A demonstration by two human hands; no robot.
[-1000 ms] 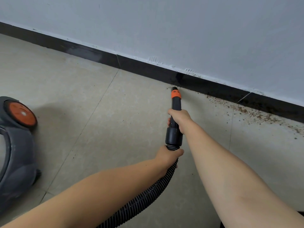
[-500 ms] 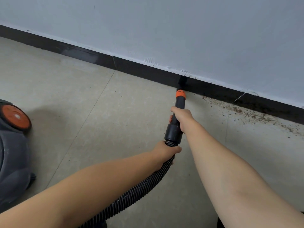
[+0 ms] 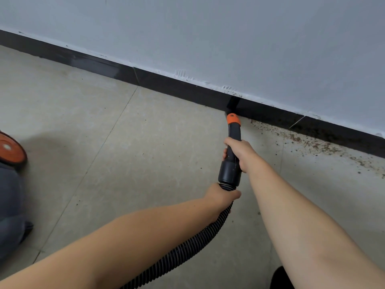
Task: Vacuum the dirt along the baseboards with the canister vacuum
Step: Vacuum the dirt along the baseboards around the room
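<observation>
My right hand (image 3: 239,152) grips the black vacuum nozzle tube (image 3: 231,167) just below its orange collar (image 3: 233,119). The nozzle tip meets the black baseboard (image 3: 187,88) where floor and wall join. My left hand (image 3: 221,196) holds the ribbed black hose (image 3: 187,249) right under the tube's cuff. Brown dirt crumbs (image 3: 312,143) lie scattered on the beige floor along the baseboard to the right of the nozzle. The grey canister vacuum (image 3: 10,201) with an orange wheel (image 3: 10,150) sits at the left edge, partly cut off.
A pale grey wall (image 3: 229,38) rises above the baseboard. Beige floor tiles (image 3: 104,142) with thin grout lines stretch between the canister and the nozzle. A dark shape (image 3: 280,278) shows at the bottom edge near my right arm.
The nozzle has slid right along the baseboard toward the dirt patch, both hands moving with it. The view has shifted right, so the canister sits further off the left edge.
</observation>
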